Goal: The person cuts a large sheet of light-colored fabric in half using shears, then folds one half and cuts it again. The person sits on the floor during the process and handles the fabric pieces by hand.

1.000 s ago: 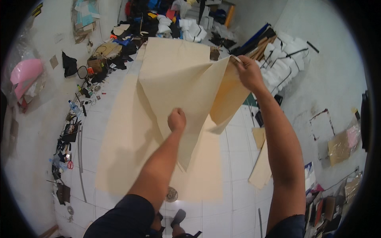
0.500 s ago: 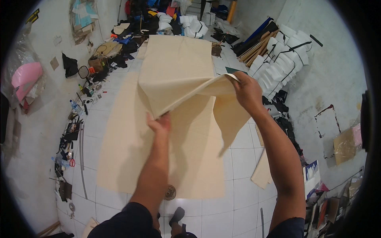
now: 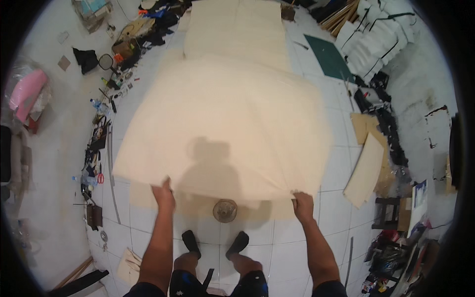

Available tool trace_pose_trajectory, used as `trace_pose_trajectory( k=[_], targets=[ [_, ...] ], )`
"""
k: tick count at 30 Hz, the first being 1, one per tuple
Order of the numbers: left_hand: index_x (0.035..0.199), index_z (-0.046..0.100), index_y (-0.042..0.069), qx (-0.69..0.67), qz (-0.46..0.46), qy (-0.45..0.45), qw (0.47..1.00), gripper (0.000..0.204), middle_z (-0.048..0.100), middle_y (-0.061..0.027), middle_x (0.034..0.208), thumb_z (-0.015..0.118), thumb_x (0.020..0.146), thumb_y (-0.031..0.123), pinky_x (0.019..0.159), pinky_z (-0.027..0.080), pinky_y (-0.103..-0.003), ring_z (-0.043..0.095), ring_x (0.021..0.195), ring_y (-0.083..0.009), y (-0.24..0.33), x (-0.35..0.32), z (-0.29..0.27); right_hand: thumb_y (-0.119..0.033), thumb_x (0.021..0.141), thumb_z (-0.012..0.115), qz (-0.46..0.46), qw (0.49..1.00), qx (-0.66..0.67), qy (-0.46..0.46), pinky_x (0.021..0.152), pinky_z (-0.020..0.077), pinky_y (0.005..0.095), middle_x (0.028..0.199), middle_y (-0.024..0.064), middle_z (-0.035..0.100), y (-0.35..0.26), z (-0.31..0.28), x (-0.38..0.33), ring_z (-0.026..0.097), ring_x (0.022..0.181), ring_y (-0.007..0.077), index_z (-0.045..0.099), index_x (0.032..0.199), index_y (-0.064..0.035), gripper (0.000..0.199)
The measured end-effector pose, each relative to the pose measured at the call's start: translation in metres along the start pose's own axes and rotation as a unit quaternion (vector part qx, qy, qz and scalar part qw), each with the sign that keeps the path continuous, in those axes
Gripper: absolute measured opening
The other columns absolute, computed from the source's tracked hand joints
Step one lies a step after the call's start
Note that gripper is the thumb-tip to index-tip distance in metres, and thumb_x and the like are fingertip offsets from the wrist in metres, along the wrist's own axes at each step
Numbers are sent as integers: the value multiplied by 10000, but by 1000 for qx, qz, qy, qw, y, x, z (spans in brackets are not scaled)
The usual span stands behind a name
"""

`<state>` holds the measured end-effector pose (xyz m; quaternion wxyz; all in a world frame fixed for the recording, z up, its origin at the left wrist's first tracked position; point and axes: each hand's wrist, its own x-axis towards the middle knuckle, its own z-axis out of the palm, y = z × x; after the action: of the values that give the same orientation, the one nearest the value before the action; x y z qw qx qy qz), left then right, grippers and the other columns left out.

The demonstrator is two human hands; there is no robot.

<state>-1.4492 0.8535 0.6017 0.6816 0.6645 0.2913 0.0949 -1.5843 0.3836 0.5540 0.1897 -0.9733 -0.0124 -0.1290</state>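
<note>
A large cream sheet of cloth (image 3: 232, 114) billows in front of me, its near edge stretched between my hands. On the left, my left hand (image 3: 164, 196) pinches that edge; my right hand (image 3: 303, 205) grips it further right, near a corner. Beneath lies another cream layer (image 3: 284, 209) on the floor, mostly covered. Close to my feet, a round brownish disc-like object (image 3: 225, 211) sits at the near edge of the lower layer. The far end of the cloth (image 3: 235, 32) lies flat beyond the raised part.
White floor tiles (image 3: 257, 252) surround the cloth. Tools and clutter line the left wall, with red-handled scissors (image 3: 100, 178) among them. At right are a green mat (image 3: 329, 57), a cream offcut (image 3: 365, 171) and white bundles (image 3: 378, 39) tied with black straps. A dark stool (image 3: 386, 213) stands nearer.
The raised cloth, folded and bunched before, has spread out wide toward me. My right hand has come down and nearer, my left hand nearer and leftward. My view has tilted down.
</note>
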Motion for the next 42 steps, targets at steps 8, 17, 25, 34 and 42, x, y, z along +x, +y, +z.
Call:
trace_pose_trajectory(
  k=[8,17,25,34,42],
  targets=[
    [1273,453,41,-132,-169,-60,975,451,570,-119,1140,592,845,14,856,497,-403,589,1036,-261,-280,43,-114,-117,793,706,78,981,70,-160,685,468,466,774,159,600,27,192,-96,598,767,364,606,830,-31,137],
    [1205,495,57,-340,-129,26,931,388,570,-137,1129,610,866,205,897,512,-396,589,1043,-267,-453,185,-170,-153,788,734,46,988,67,-134,603,481,419,723,142,604,41,324,-126,614,677,342,614,814,-36,169],
    [1197,481,-42,-310,-147,63,937,393,572,-178,1122,583,890,181,850,553,-408,616,1050,-310,-518,322,-280,-271,714,800,41,976,-5,-212,667,499,410,758,100,653,-1,325,-120,655,726,301,653,818,-70,270],
    [1099,551,-36,-177,-136,48,974,272,626,-134,1005,570,877,119,607,560,-375,666,840,-269,-459,389,-267,-171,775,640,243,957,-139,-74,860,479,461,1055,157,674,125,339,-134,635,1023,318,650,1132,-114,361],
    [1095,552,-4,-271,8,-48,961,211,624,-136,1007,567,923,118,785,555,-351,640,900,-249,-308,469,-250,-405,893,559,285,930,-202,113,888,471,505,1132,190,635,42,188,107,591,1081,380,588,1134,-102,388]
  ],
)
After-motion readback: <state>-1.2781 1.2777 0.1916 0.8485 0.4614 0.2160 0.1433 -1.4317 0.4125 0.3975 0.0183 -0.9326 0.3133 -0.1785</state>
